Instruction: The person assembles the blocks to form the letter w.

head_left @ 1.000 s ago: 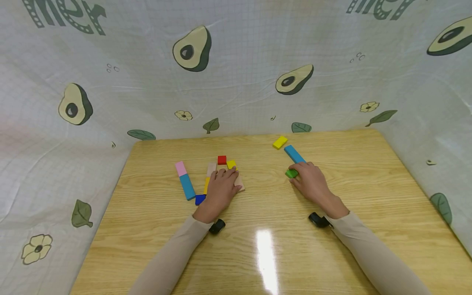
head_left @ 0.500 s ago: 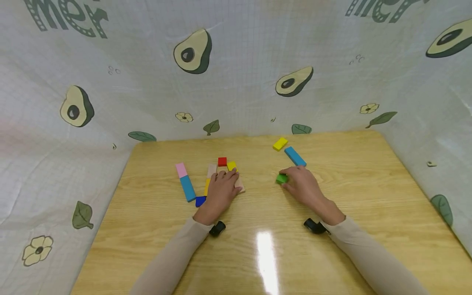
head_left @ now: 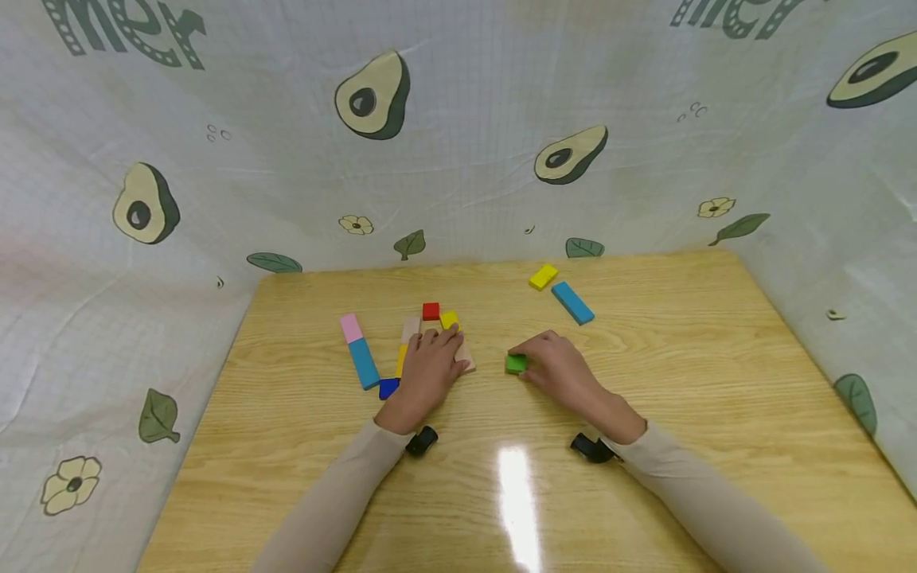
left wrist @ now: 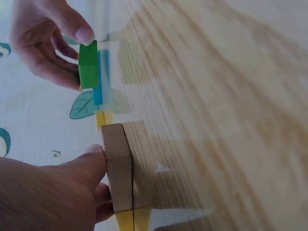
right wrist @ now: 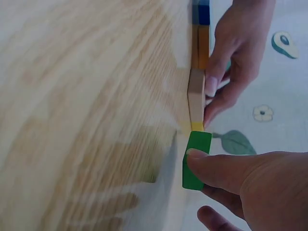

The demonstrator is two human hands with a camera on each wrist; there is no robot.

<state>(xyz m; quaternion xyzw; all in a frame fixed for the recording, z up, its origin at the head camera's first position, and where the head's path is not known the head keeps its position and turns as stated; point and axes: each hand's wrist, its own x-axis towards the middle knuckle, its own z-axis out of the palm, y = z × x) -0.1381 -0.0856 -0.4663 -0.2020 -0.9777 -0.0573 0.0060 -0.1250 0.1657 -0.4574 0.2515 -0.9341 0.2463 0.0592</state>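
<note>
My right hand (head_left: 562, 372) pinches a green block (head_left: 515, 364) between thumb and fingers, right of the cluster of blocks. In the right wrist view the thumb lies across the green block's (right wrist: 195, 166) face. My left hand (head_left: 431, 368) rests over the cluster with relaxed fingers. Its thumb touches a plain wooden block (left wrist: 119, 168), and a fingertip is at a yellow block (head_left: 449, 318). Around this hand lie a red block (head_left: 431, 310), a pale block (head_left: 411, 326), an orange-yellow block (head_left: 401, 362) and a dark blue block (head_left: 388, 387). The hand hides the cluster's middle.
To the left, a pink block (head_left: 350, 327) and a long blue block (head_left: 364, 364) lie end to end. Farther right are another long blue block (head_left: 572, 302) and a yellow block (head_left: 543, 276). A patterned cloth (head_left: 473, 103) rises behind the wooden table (head_left: 301, 493).
My right hand has moved left and a little nearer with the green block, away from the long blue block. The left hand has stayed in place over the cluster.
</note>
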